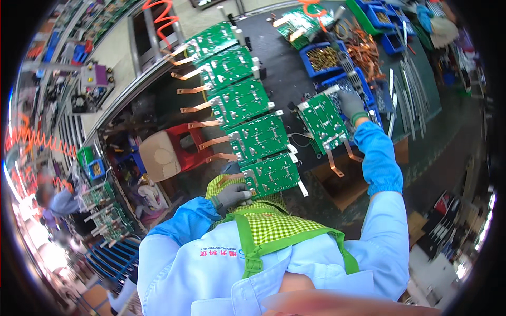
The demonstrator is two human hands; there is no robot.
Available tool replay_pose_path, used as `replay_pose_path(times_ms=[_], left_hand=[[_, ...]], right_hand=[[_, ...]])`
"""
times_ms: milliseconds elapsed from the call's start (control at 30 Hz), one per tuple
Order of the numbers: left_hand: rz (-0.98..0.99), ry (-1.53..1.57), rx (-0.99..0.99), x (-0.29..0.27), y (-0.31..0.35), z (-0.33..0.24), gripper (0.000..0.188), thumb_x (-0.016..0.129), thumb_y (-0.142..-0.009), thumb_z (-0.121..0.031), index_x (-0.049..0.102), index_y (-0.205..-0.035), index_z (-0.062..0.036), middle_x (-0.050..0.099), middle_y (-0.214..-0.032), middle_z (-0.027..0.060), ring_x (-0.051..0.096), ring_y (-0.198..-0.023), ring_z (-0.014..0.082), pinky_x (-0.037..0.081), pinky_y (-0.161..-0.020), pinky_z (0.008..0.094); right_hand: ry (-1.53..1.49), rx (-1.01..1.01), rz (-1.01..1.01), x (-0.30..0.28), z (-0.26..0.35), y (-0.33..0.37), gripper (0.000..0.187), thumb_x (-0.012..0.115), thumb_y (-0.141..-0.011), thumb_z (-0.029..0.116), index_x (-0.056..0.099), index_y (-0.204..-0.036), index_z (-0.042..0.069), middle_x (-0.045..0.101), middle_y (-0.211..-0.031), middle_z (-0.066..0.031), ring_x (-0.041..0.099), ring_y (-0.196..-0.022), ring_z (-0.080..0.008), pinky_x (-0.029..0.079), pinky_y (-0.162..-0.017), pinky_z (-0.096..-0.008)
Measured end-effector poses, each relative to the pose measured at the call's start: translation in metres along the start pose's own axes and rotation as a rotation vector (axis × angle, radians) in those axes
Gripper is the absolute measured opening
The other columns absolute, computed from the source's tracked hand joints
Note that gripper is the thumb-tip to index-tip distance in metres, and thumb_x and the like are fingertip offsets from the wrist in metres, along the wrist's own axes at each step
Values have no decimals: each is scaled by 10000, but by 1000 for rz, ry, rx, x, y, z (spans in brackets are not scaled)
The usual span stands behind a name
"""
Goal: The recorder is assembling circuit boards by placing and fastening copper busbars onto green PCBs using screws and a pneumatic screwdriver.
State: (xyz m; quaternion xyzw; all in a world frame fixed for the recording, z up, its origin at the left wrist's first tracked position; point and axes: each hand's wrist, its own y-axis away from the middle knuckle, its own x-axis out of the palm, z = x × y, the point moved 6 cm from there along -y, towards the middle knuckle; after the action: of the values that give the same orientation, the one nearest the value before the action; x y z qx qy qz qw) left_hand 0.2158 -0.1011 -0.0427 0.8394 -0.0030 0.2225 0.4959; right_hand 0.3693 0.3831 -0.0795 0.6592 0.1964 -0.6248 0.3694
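Observation:
My left hand [232,196], in a grey glove, is closed at the lower left corner of the nearest green circuit board [272,176]. That board ends a row of several green circuit boards [241,101], with copper strips sticking out to the left. My right hand [350,103], also gloved, is over a blue bin of small silvery parts [342,87]; its fingers are blurred and partly hidden. Just left of it lies a separate green circuit board [322,122], with two copper strips [334,164] pointing toward me.
Behind my right hand stand a blue bin of brass-coloured parts [322,58] and a heap of copper strips [362,47]. Long metal bars [412,97] lie at the right. A red stool [185,146] stands left of the board row. Orange coiled hoses [161,21] hang at the back.

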Motion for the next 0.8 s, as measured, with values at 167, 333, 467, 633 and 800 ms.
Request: replay_pose_path(times_ms=[167, 333, 467, 633, 800], left_hand=[[-10, 26, 68, 4, -1, 4, 153, 537, -871, -149, 551, -955, -22, 615, -798, 58, 545, -649, 77, 456, -596, 206], [77, 5, 39, 7, -4, 8, 166, 539, -873, -156, 549, -949, -10, 612, -812, 68, 565, -660, 100, 469, -589, 206], [76, -146, 21, 4, 8, -12, 233, 577, -853, -209, 584, -960, -2, 627, -747, 52, 583, -646, 93, 468, -558, 214], [98, -144, 108, -8, -13, -9, 216, 582, -840, -217, 608, -860, -4, 616, -693, 54, 556, -563, 114, 455, -508, 267], [189, -140, -21, -7, -20, -11, 238, 554, -879, -189, 549, -987, 23, 615, -788, 79, 572, -631, 106, 450, -512, 202]], right_hand=[[-117, 80, -37, -29, 7, 11, 219, 545, -758, 122, 592, -969, 84, 617, -872, -194, 589, -833, -373, 465, -737, -453], [-141, 163, -30, -50, 1, 35, 219, 556, -805, 148, 540, -1010, 73, 608, -848, -174, 584, -825, -372, 460, -725, -429], [-410, 137, -354, -151, 37, 89, 186, 579, -824, 167, 538, -987, 87, 595, -833, -148, 594, -768, -293, 462, -701, -372], [-715, 106, -551, -220, 164, 194, 232, 630, -805, 179, 550, -978, 46, 609, -845, -102, 596, -776, -169, 461, -677, -304], [-861, 193, -344, -129, 288, 260, 185, 602, -805, 129, 555, -962, 44, 600, -873, -124, 610, -792, -249, 478, -682, -326]])
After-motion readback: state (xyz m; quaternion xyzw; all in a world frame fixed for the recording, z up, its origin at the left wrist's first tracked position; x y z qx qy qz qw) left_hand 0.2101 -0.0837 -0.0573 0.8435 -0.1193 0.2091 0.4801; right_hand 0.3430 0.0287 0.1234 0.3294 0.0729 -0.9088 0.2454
